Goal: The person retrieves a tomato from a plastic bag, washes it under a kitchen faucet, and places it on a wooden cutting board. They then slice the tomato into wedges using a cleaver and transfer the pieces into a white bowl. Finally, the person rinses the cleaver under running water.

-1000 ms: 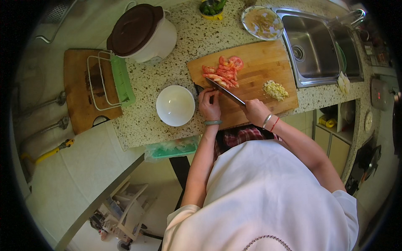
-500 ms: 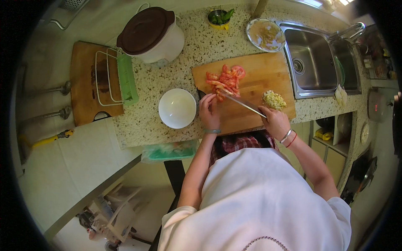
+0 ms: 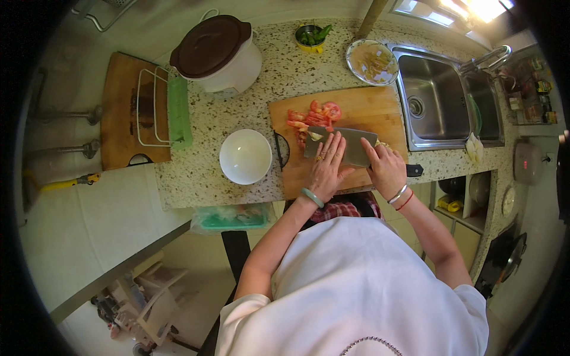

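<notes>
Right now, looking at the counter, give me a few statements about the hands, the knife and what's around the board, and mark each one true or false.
1. The cleaver lies flat on the wooden cutting board. True.
2. The left hand rests on the cleaver's blade. True.
3. The white bowl is full of tomato. False: it looks empty; the tomato pieces are on the board.
4. The right hand is in the sink. False: it is at the cleaver's handle end.
5. The pot with a brown lid stands behind the bowl. True.
</notes>
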A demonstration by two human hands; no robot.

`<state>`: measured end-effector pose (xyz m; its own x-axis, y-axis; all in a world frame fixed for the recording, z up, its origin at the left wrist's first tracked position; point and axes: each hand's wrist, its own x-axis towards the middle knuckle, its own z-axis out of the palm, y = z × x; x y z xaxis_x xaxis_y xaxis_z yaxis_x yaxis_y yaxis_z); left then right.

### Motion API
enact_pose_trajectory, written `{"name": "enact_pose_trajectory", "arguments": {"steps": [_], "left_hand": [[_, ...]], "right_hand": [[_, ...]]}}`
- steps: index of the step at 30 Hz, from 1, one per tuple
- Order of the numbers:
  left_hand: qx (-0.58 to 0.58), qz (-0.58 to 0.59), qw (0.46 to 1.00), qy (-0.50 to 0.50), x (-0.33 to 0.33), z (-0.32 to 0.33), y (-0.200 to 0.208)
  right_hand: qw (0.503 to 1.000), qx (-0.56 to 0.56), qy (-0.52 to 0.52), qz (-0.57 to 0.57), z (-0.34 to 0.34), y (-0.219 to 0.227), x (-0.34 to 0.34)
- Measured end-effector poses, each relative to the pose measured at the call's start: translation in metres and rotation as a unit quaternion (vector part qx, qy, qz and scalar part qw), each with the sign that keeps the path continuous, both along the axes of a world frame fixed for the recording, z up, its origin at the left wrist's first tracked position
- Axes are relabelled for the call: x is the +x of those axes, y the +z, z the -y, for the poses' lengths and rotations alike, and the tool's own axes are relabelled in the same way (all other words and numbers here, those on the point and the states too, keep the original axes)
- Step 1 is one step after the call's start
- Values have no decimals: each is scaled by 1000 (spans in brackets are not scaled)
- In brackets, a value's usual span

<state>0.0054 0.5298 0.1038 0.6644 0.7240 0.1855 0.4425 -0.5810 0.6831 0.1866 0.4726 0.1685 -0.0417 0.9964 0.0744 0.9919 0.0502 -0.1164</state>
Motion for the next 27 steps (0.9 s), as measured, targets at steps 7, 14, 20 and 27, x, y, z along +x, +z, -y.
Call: {"name": "enact_pose_trajectory", "arguments": {"steps": [7,14,20,27], "left_hand": [[17,17,999,38,-4,-20,-29],[-32,74,977,200,-33,-42,-22],[-158,-160,933,282,-35,-58,-17],[-177,-208,935,228,-24,-74,-20]], "right_hand": [[1000,-18,-1,-11,16,9,19],[962,-121,-125,-212,21,9,48],[727,-226,-305,-572,-21,-42,47],[720,-263,-292,-573,-54,-59,51]]}}
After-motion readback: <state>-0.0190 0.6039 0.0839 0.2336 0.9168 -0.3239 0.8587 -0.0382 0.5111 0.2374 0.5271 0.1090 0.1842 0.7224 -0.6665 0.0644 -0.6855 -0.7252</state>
